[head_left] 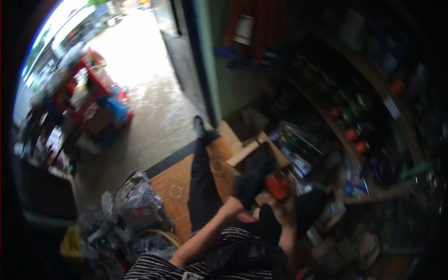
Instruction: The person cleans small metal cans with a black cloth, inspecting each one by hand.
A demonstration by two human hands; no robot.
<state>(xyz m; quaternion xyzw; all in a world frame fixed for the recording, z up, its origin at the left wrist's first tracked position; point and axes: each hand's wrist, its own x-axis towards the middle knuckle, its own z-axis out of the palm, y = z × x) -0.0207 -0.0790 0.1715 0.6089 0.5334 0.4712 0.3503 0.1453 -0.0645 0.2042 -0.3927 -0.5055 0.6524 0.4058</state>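
Note:
My left hand (247,186) wears a black glove and is smeared by motion; its fingers merge with the dark opening of a cardboard box (242,155) just beyond it. Close beside it, my bare right hand (283,209) is wrapped round a red, rounded object (277,186), held upright near my bent knee. Blur hides what kind of object this is. Whether the gloved hand grips anything, I cannot tell.
Patterned brown tiles (175,189) lie under my outstretched leg. Clear plastic bags (140,200) are heaped at the left. Packets and boxes (298,163) crowd the right, below dark shelves (322,107). Beyond the doorway stands a red rack (93,77) of goods.

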